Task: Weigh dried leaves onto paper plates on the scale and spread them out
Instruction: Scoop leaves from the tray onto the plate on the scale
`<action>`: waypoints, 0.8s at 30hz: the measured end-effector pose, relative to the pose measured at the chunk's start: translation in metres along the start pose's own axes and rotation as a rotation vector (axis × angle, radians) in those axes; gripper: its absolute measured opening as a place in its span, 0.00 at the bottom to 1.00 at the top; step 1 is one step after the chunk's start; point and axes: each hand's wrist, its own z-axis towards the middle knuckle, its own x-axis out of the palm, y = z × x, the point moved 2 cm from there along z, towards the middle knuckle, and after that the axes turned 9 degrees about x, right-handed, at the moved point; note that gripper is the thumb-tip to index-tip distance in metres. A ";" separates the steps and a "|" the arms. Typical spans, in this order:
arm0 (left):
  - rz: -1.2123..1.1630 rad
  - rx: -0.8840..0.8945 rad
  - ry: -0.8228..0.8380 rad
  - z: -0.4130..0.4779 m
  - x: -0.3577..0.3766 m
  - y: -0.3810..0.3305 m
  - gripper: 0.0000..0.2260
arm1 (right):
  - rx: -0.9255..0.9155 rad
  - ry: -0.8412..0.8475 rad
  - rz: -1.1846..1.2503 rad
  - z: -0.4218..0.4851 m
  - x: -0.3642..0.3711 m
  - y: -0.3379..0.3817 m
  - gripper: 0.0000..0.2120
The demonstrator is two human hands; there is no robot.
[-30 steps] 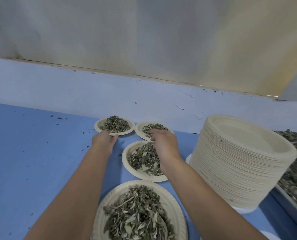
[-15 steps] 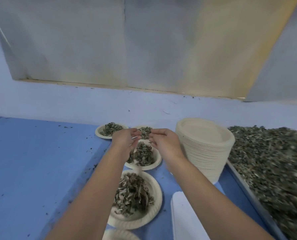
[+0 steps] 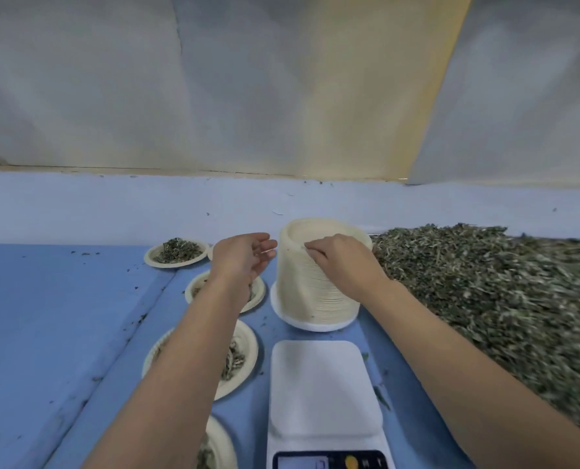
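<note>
The left hand (image 3: pixel 244 258) is held open beside the paper plate stack (image 3: pixel 315 292); the right hand (image 3: pixel 339 260) is curled on its top, grip unclear.

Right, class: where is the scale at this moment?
In the head view the scale sits bottom centre on the blue table, just nearer than the plate stack, with filled plates to its left and the leaf pile to its right.

text: nothing is reading legibly | scale (image 3: pixel 322 384) at 6 o'clock: display (image 3: pixel 307 463) is showing only a blurred mark | buttons (image 3: pixel 351 462): symbols are smearing, unreadable
</note>
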 end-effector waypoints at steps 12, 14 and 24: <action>0.013 -0.073 0.035 -0.009 0.005 0.019 0.11 | -0.002 -0.102 -0.040 -0.001 0.010 0.007 0.15; 0.025 -0.067 0.034 -0.011 0.007 0.021 0.11 | -0.008 -0.167 -0.044 -0.002 0.011 0.007 0.17; 0.138 0.136 -0.037 -0.016 0.010 0.014 0.11 | -0.397 -0.534 0.078 -0.061 -0.004 0.029 0.14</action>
